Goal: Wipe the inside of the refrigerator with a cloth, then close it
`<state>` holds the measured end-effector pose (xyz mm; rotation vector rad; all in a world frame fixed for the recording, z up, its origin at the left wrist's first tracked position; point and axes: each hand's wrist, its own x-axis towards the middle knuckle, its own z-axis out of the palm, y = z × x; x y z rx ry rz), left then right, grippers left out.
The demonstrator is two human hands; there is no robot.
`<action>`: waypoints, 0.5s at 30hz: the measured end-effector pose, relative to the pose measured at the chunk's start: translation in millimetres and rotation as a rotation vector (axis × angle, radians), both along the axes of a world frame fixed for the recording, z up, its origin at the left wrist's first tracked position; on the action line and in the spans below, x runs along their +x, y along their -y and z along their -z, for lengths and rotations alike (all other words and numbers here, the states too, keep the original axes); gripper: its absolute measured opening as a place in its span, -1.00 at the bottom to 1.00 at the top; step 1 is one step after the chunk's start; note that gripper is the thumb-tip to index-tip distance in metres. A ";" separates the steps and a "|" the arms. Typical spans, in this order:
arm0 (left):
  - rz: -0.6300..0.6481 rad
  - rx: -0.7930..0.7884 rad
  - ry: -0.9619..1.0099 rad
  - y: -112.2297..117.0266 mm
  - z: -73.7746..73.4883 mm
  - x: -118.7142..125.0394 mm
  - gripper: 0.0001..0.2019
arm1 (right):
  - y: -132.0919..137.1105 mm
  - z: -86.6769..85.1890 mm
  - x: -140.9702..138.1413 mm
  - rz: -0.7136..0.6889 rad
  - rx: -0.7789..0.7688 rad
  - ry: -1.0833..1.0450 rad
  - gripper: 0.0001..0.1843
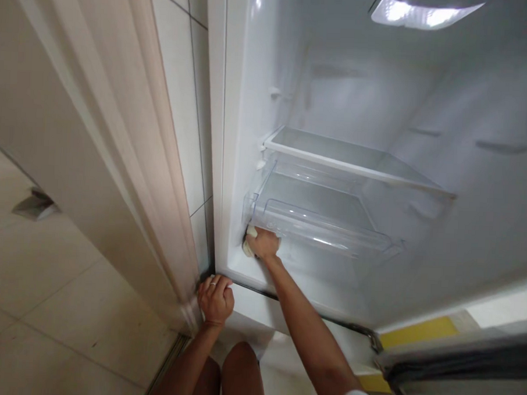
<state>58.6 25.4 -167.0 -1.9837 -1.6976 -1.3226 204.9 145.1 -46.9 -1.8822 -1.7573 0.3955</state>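
Inside an open refrigerator (257,69), my right hand (265,243) is closed around a pale cloth (248,248). It presses the cloth into the lower left corner, below a clear plastic drawer (319,226). Part of the cloth is hidden under my fingers. My left hand (216,297), with a ring on one finger, grips the refrigerator's lower left front edge. Its fingers curl over that edge, and the fingertips are partly hidden.
A glass shelf (352,160) sits above the drawer, and a lit lamp (422,13) is at the top. The refrigerator door (469,369) stands open at the lower right. A wooden door frame (131,127) and tiled wall (177,71) rise close on the left. My knees (242,371) are below.
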 end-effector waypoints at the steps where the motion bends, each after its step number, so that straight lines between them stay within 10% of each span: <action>1: -0.012 -0.016 -0.012 -0.4 0.0 0.2 -0.76 | 15.7 0.1 -2.7 -0.028 0.002 0.025 -0.67; 8: -0.082 -0.073 -0.085 -0.5 -4.3 1.8 -0.80 | 87.7 2.5 -8.6 -0.146 0.073 -0.131 -0.60; 15: -0.045 -0.032 -0.096 2.0 -9.9 2.4 -0.82 | 60.2 25.7 -17.8 0.008 0.245 -0.962 -0.43</action>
